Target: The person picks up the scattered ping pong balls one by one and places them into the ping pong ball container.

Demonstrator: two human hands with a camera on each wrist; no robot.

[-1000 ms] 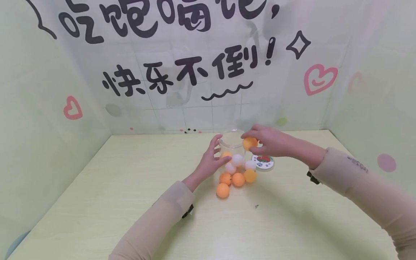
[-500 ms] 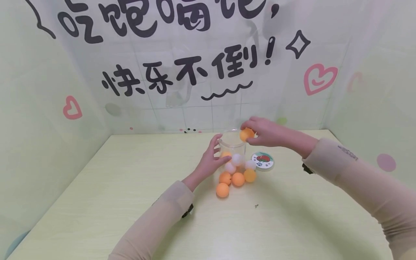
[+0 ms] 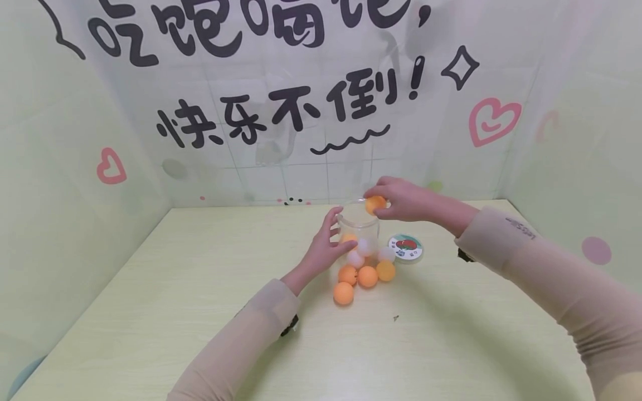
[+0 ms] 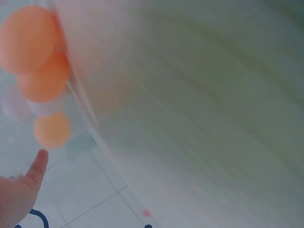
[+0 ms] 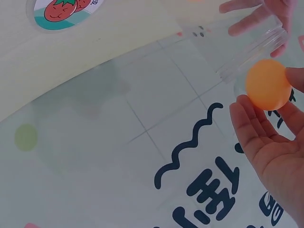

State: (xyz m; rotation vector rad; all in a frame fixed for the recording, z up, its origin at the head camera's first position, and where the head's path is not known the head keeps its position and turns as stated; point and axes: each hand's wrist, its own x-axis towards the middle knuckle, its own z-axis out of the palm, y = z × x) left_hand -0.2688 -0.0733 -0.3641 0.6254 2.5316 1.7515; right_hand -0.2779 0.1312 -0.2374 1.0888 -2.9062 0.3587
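My left hand (image 3: 326, 250) grips a clear plastic jar (image 3: 358, 223) that stands upright on the table, fingers round its far-left side and thumb across the front. Inside are an orange ping-pong ball (image 3: 349, 240) and a few white ones. Over the right side of the jar's mouth, my right hand (image 3: 406, 200) pinches another orange ping-pong ball (image 5: 268, 84) between thumb and fingertips. In front of the jar lie several orange balls (image 3: 343, 293) on the table, with a white ball (image 3: 386, 254) at its right. The left wrist view catches only the left thumb (image 4: 35, 175) and balls.
A round lid (image 3: 406, 248) with a tomato picture lies to the right of the jar. The pale wooden table (image 3: 200, 301) is enclosed by printed sheets (image 3: 281, 184) at the back and sides. A tiny dark speck (image 3: 396, 318) is on the tabletop.
My right hand has risen and moved left with its orange ball, from beside the jar to above its mouth. The left hand and the balls on the table stay where they were.
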